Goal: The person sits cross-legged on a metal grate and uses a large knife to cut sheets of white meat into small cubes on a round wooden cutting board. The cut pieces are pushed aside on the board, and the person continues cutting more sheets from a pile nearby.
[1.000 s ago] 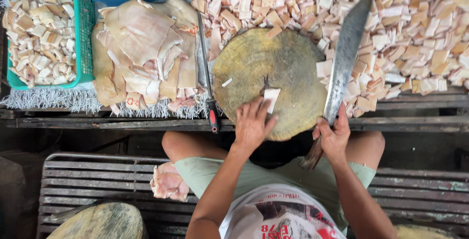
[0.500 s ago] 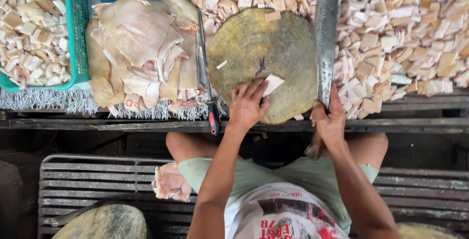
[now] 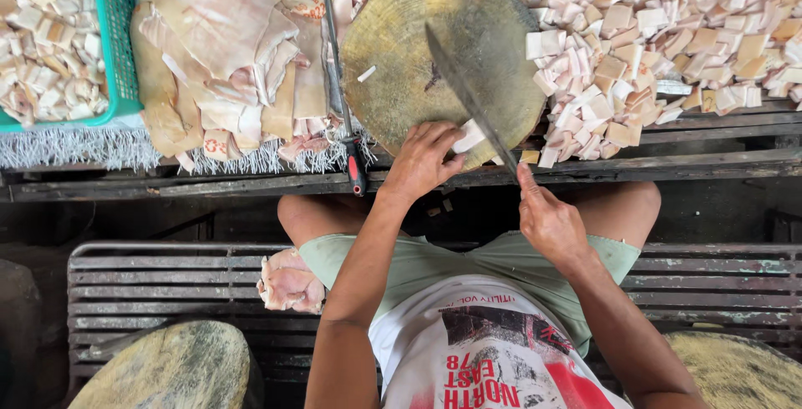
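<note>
A round wooden chopping block (image 3: 418, 66) sits on the bench in front of me. My left hand (image 3: 422, 161) rests on its near edge, fingers holding a small pale meat piece (image 3: 469, 136). My right hand (image 3: 547, 223) grips the handle of a long cleaver (image 3: 464, 96), whose blade lies edge-on across the block and reaches the pale piece. Another small scrap (image 3: 366, 74) lies on the block's left side.
A heap of cut pale cubes (image 3: 668, 33) spreads right of the block. Large skin sheets (image 3: 225, 50) lie to the left, beside a green basket (image 3: 117, 41) of cubes. A red-handled knife (image 3: 342, 83) lies between sheets and block. More meat (image 3: 290, 282) sits on the slatted bench beside my thigh.
The cleaver has swung from upright at the block's right side down and leftward across the block onto the piece. My left hand stays on the piece; the view shifted downward.
</note>
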